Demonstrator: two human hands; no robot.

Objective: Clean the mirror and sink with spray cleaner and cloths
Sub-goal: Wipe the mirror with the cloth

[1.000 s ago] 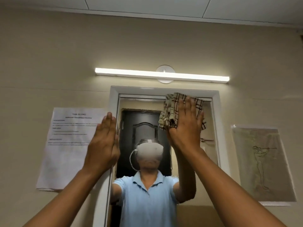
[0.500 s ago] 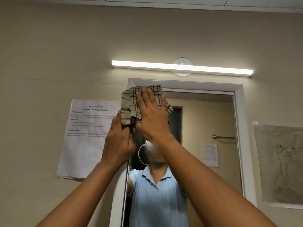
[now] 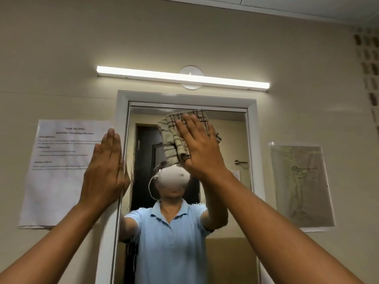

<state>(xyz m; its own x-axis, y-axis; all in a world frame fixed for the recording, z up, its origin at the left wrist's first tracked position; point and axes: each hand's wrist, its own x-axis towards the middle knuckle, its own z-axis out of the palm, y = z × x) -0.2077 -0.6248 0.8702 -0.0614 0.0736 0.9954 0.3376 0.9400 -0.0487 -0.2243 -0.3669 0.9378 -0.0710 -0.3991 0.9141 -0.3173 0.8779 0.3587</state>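
Note:
A tall mirror [image 3: 227, 144] in a white frame [image 3: 184, 97] hangs on the beige wall. My right hand [image 3: 199, 146] lies flat on a beige cloth with dark checks [image 3: 174, 138], pressing it against the upper middle of the glass. My left hand [image 3: 105, 169] is flat and open, fingers together, resting against the mirror's left frame edge and the wall. The glass reflects a person in a light blue shirt with both arms raised. Sink and spray cleaner are out of view.
A lit tube lamp [image 3: 182, 77] runs above the mirror. A printed sheet [image 3: 59, 171] is taped to the wall on the left, a sketch in a plastic sleeve [image 3: 300, 185] on the right. A patterned vent block [image 3: 369, 64] is at the far right.
My right hand has swept the cloth from the mirror's top left corner rightward to the upper middle. My left hand stays against the left frame, now apart from the cloth.

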